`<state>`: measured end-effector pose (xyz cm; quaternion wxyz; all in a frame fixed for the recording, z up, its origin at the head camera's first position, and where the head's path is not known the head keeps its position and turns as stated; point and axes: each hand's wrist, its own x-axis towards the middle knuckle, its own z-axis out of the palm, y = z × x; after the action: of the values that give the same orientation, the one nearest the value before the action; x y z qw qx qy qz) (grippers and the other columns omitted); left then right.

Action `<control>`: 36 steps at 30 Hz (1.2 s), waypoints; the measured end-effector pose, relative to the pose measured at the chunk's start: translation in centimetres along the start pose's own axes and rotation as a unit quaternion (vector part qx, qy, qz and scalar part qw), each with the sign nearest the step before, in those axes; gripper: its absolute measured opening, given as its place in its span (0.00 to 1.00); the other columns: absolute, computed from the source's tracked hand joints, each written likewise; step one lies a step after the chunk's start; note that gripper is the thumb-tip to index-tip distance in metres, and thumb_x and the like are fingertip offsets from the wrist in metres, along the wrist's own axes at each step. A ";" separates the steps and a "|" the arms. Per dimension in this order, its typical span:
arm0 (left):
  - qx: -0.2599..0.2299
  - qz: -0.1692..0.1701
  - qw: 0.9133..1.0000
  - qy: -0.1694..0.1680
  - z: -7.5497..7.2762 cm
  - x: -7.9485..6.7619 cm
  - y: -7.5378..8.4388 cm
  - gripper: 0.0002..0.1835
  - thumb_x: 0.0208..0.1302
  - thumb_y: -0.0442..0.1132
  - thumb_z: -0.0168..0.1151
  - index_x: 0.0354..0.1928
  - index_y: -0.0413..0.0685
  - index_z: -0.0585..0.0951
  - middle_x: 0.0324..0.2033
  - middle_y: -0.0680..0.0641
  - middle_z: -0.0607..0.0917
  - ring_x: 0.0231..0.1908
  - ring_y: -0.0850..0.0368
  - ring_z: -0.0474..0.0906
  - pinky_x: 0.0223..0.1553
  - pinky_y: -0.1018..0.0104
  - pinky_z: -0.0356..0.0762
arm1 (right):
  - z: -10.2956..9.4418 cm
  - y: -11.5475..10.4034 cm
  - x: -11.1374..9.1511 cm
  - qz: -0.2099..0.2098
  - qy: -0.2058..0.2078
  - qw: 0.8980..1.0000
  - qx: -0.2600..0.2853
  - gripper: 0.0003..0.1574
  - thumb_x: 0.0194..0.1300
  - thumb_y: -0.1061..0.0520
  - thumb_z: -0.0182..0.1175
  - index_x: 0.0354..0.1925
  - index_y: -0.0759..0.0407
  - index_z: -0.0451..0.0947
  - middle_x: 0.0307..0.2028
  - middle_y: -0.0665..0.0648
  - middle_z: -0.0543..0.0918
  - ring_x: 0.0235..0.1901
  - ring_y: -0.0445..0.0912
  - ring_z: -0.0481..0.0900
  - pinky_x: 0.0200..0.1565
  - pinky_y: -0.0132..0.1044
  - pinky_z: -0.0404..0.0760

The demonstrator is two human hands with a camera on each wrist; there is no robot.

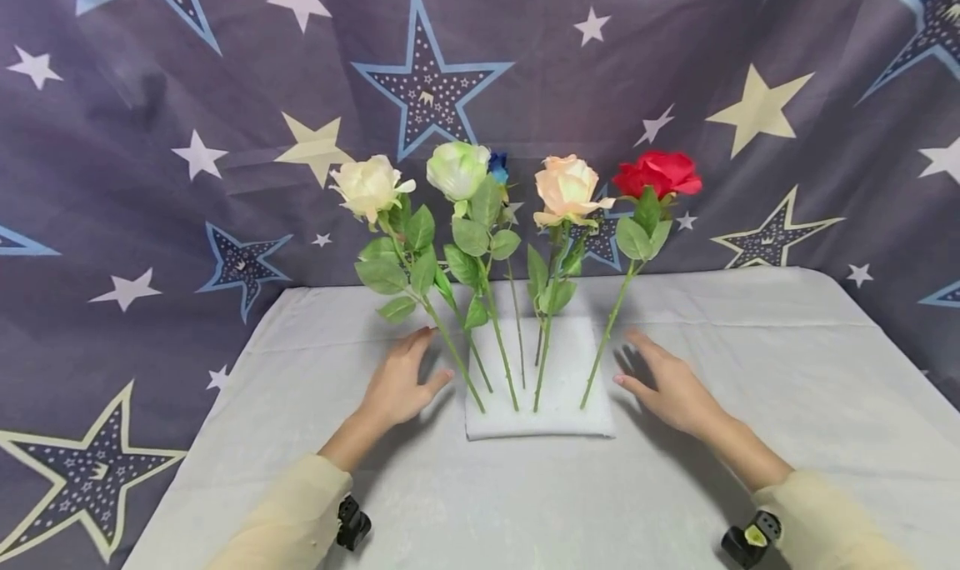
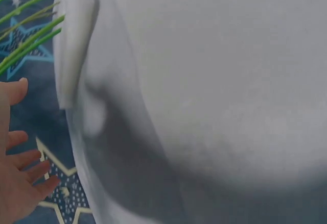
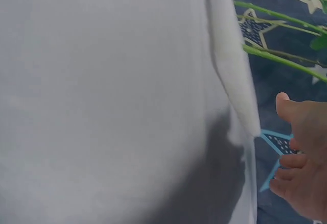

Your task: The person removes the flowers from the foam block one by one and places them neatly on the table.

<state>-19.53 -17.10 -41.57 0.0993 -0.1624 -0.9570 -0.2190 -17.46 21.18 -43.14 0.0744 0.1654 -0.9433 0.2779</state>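
Note:
A white foam block (image 1: 551, 422) lies on the table with several roses standing in it on thorny green stems. From left to right in the head view come a cream rose (image 1: 369, 187), a pale green rose (image 1: 457, 170), a mostly hidden blue rose (image 1: 498, 167), a peach rose (image 1: 567, 188) and a red rose (image 1: 658, 173). My left hand (image 1: 401, 384) is just left of the block, fingers extended and thumb apart, holding nothing. On the other side my right hand (image 1: 670, 387) faces it, also empty and spread. The outer stems lean outward.
A pale grey cloth (image 1: 750, 345) covers the table. Behind it hangs a dark curtain (image 1: 247, 178) printed with stars. Black wrist cameras (image 1: 352, 523) are strapped at both cuffs. The leaves and blooms rise close in front of the curtain.

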 end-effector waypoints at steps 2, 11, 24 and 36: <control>-0.001 0.004 1.000 -0.019 0.3 0.0 0.3 0.37 0.60 0.50 0.64 0.68 0.40 0.67 0.66 0.35 0.71 0.65 0.36 0.68 0.67 0.42 0.67 | 0.4 -0.2 0.0 -0.006 -0.010 1.000 0.002 0.42 0.65 0.52 0.62 0.68 0.70 0.59 0.66 0.72 0.67 0.65 0.67 0.66 0.67 0.60 0.65; -0.005 0.044 0.994 -0.101 1.4 -0.3 1.0 0.41 0.60 0.53 0.62 0.70 0.38 0.63 0.67 0.34 0.69 0.67 0.36 0.66 0.69 0.43 0.65 | 1.3 -0.6 -0.4 -0.054 -0.051 0.997 0.003 0.42 0.63 0.49 0.63 0.67 0.69 0.62 0.66 0.70 0.68 0.66 0.64 0.67 0.66 0.58 0.68; -0.007 0.107 0.977 -0.182 1.5 -1.2 0.5 0.46 0.59 0.60 0.61 0.70 0.35 0.61 0.70 0.34 0.62 0.71 0.38 0.60 0.72 0.44 0.59 | 1.9 -0.4 -0.9 -0.096 -0.078 0.992 0.002 0.56 0.55 0.38 0.67 0.67 0.73 0.61 0.66 0.73 0.66 0.65 0.65 0.68 0.66 0.57 0.68; 0.003 0.109 0.973 -0.201 1.9 -1.3 1.0 0.56 0.51 0.66 0.64 0.71 0.33 0.58 0.72 0.36 0.59 0.73 0.41 0.55 0.74 0.45 0.55 | 2.2 -0.5 -1.2 -0.130 -0.071 0.989 0.017 0.65 0.46 0.33 0.70 0.65 0.76 0.62 0.67 0.76 0.64 0.65 0.66 0.68 0.64 0.55 0.70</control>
<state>-18.18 -15.73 -43.20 -0.0716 -0.3066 -0.9344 -0.1666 -16.28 19.88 -44.95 0.0405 0.3075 -0.9117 0.2695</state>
